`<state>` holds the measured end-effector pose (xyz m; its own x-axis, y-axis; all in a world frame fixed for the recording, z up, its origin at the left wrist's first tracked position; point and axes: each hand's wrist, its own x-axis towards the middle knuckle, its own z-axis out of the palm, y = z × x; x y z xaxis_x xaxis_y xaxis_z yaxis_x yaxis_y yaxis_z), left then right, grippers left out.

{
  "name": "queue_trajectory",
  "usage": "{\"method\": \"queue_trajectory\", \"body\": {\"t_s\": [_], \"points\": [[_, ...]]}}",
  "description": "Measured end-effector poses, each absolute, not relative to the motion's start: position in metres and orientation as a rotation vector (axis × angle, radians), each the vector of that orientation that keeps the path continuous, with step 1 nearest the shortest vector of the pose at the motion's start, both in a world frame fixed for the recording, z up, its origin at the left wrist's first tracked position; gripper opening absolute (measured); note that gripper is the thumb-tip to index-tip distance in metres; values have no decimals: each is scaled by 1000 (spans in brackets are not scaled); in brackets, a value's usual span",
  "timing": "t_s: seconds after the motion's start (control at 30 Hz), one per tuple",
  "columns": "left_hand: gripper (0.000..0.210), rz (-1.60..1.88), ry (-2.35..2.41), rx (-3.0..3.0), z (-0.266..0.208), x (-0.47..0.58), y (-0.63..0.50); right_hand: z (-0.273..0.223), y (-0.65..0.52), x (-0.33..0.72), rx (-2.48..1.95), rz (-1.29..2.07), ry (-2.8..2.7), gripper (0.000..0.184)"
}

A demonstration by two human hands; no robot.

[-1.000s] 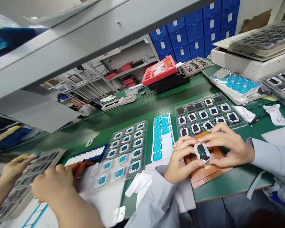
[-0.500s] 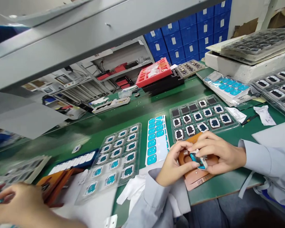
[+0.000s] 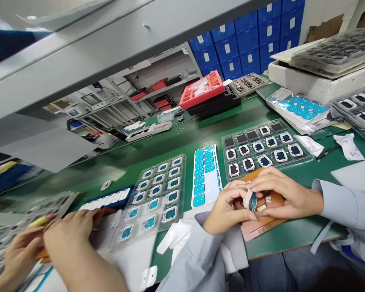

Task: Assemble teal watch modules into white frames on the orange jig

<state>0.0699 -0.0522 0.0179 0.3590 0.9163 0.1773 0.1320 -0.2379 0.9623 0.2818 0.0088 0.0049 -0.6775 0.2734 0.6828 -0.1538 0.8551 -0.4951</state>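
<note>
My left hand [image 3: 228,207] is closed on a small white watch-case-like frame [image 3: 247,198] with a teal face, tilted up on edge between thumb and fingers. My right hand [image 3: 282,196] curls over it from the other side, fingertips at its upper edge; its thumb lies lower, by a small yellowish bit. Both hands are over an orange-brown fixture block [image 3: 255,231] with dark lettering on its front, partly hidden by them. Behind the fixture is a clear tray [image 3: 301,160] of similar white frames. A sheet of teal stickers [image 3: 211,182] lies left of it.
At left, a co-worker's bare hands [image 3: 68,231] work over orange parts. Another tray of teal-faced frames [image 3: 156,190] sits between us, beside crumpled white tissue [image 3: 176,239]. A red tray [image 3: 202,89] stands behind. A grey shelf beam [image 3: 124,48] crosses overhead.
The white frame has been turned up on edge in my left hand, and my right thumb has come away from it. The co-worker's two hands have come together at the orange parts.
</note>
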Motion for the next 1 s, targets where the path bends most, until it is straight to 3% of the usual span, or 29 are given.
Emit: {"method": "queue_trajectory", "body": {"t_s": [0.33,0.57,0.87,1.0], "points": [[41,967,1004,1772,24,73,-52,2,6,279,-162,740,-2106,37],[47,940,1060,1712,22,74,-51,3,3,280,-258,795,-2140,11],[60,1005,912,1222,17,70,-56,5,10,284,-262,1175,-2003,23],[52,989,908,1221,19,67,-55,5,12,285,-252,1239,-1990,25]]}}
